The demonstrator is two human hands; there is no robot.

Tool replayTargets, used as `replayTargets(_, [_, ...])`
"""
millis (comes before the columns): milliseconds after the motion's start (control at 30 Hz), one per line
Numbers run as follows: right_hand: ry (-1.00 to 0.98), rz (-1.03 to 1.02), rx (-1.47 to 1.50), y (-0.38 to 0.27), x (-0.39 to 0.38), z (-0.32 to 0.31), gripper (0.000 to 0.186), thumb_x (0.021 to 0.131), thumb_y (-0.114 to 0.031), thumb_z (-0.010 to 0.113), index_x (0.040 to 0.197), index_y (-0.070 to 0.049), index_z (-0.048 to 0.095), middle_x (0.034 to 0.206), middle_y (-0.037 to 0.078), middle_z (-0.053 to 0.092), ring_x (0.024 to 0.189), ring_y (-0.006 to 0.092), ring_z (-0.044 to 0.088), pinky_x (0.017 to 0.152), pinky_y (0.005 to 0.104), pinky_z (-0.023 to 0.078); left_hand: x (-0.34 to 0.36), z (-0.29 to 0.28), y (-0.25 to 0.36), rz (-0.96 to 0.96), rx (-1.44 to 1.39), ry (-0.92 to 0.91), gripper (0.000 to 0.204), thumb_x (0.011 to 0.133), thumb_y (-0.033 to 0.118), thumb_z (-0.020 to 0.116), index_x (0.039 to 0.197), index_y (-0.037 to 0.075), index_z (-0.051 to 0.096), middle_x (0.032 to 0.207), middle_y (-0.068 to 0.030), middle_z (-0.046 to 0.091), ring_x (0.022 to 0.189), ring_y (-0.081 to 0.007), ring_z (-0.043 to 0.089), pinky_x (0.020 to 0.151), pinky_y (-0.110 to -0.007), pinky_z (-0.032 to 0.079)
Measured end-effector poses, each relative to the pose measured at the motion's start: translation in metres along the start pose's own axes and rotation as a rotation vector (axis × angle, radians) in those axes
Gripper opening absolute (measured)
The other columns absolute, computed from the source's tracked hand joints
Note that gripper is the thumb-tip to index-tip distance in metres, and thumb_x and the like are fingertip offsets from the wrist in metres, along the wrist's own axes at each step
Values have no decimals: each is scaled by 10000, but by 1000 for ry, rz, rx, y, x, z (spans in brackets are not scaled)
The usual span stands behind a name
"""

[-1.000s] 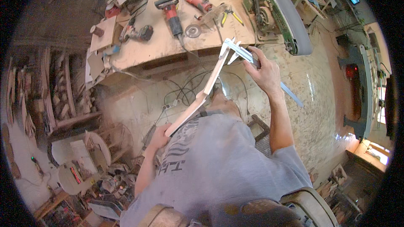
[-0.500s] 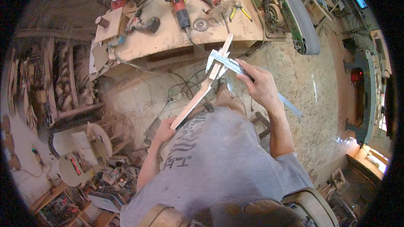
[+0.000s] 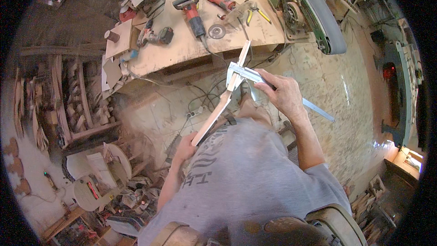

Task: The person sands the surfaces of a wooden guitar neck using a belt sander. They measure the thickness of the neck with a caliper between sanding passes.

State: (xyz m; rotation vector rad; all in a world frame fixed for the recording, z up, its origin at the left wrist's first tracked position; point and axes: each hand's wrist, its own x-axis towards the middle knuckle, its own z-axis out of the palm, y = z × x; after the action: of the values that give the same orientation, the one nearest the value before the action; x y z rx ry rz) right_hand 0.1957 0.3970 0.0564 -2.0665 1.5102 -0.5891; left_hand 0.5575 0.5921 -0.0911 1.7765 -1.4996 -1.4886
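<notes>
My left hand [image 3: 185, 148] is closed round the lower end of a slim, shaped wooden piece [image 3: 213, 117], which slants up and away in front of me. A metal vernier caliper [image 3: 249, 74] is gripped in my right hand [image 3: 284, 92], its beam jutting out past the wrist on the right. The caliper's jaws straddle the upper part of the wood, near a notched bend. Whether both jaws press on the wood I cannot tell.
Ahead stands a workbench [image 3: 182, 53] with a cordless drill [image 3: 155, 35], a red-black power tool [image 3: 191, 16], a red grinder [image 3: 219, 0], a disc [image 3: 217, 31] and yellow-handled pliers [image 3: 258, 15]. A belt sander [image 3: 318, 13] is at its right. Cables [image 3: 200, 98] cross the floor.
The caliper jaws now sit closer against the wood. Both hands still hold their things in nearly the same place, while the whole view has shifted slightly.
</notes>
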Motion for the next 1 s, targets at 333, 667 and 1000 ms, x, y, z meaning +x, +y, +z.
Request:
replayTargets(333, [47, 7, -86, 1, -5, 5, 438, 932, -486, 667, 1249, -188, 710, 798, 146, 720, 732, 351, 706, 640, 444, 548, 4, -3, -3, -2, 54, -22, 392, 695, 107, 683, 1071, 4, 638, 886, -221, 658, 835, -317, 646, 799, -377, 494])
replayTargets(667, [27, 15, -76, 1, -1, 6, 422, 929, -476, 676, 1235, -187, 715, 794, 141, 720, 719, 351, 702, 636, 440, 545, 6, -5, -2, -35, 56, -31, 370, 704, 114, 693, 1053, 4, 640, 887, -219, 662, 848, -329, 652, 804, -381, 493])
replayTargets(1000, [234, -9, 18, 13, 10, 24, 389, 841, -404, 796, 1082, -100, 767, 750, 143, 703, 660, 305, 699, 591, 395, 529, 3, -3, -1, -16, 155, 96, 388, 749, 109, 699, 1121, 31, 621, 991, -276, 673, 960, -470, 646, 818, -455, 508])
